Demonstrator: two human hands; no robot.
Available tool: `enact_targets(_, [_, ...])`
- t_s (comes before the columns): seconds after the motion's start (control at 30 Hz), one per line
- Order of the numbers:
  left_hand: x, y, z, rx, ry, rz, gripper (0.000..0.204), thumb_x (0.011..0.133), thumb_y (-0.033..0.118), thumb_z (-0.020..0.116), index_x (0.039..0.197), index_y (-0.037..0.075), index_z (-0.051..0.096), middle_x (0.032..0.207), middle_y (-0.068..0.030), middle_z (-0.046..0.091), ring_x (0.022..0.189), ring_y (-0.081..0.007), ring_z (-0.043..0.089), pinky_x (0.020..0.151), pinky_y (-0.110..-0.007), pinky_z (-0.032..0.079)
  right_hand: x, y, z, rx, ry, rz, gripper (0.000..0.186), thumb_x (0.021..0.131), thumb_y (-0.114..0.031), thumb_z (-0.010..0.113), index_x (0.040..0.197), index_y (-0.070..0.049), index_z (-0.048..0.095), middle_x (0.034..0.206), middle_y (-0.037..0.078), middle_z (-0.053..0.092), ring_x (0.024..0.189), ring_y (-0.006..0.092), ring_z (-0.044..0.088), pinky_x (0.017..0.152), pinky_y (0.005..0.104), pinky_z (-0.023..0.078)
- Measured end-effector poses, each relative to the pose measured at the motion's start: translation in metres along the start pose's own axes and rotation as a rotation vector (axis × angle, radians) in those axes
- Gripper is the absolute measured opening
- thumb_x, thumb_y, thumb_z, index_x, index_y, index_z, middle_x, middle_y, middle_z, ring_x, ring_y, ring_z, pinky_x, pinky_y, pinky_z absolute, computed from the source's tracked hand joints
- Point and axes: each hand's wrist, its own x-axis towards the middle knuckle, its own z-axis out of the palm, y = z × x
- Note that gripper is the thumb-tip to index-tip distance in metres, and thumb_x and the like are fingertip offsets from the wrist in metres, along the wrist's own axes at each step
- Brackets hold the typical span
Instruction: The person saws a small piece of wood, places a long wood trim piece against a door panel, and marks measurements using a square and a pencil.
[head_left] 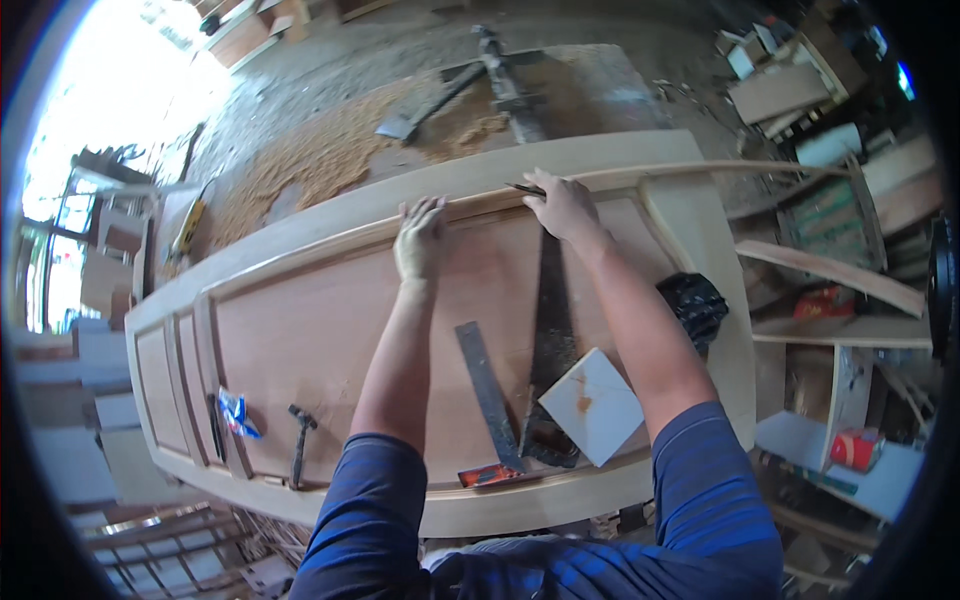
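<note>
A pale wooden door [480, 515] with recessed panels lies flat in front of me. Along its far inner edge runs a long thin wooden strip [690, 170], its right end reaching past the door. My left hand [421, 240] rests at this strip, its fingers bent over it. A little to the right, my right hand [562, 207] pinches a dark pencil [522, 188] close to the strip. Beneath my right forearm a handsaw [552, 310] lies on the panel, beside a flat metal ruler [485, 385] and a white square tile [594, 405].
On the door also lie a hammer [301, 440], a blue-and-white packet [238, 412], a red box [488, 475] and a black plastic bag [695, 308]. Sawdust [310, 160] and a metal clamp [508, 85] are beyond it. Wood pieces and shelving [840, 330] crowd the right side.
</note>
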Motion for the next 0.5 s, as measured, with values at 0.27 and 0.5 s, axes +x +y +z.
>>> enact_targets(0.27, [0.004, 0.016, -0.009, -0.009, -0.03, -0.019, 0.021, 0.104, 0.012, 0.074, 0.122, 0.012, 0.086, 0.131, -0.0082, 0.082, 0.13, -0.029, 0.075, 0.13, -0.051, 0.044, -0.002, 0.194, -0.133, 0.014, 0.056, 0.141, 0.035, 0.106, -0.015, 0.071, 0.14, -0.015, 0.078, 0.148, 0.013, 0.074, 0.137, 0.0321, 0.071, 0.114, 0.0428, 0.059])
enact_targets(0.5, [0.002, 0.014, -0.007, 0.087, -0.056, -0.008, 0.02, 0.104, 0.012, 0.075, 0.12, 0.006, 0.085, 0.13, -0.0115, 0.082, 0.128, -0.0286, 0.076, 0.128, -0.051, 0.045, -0.014, 0.239, -0.101, 0.003, 0.189, -0.087, 0.032, 0.104, -0.009, 0.071, 0.134, -0.015, 0.08, 0.141, 0.012, 0.077, 0.128, 0.0323, 0.075, 0.105, 0.044, 0.063])
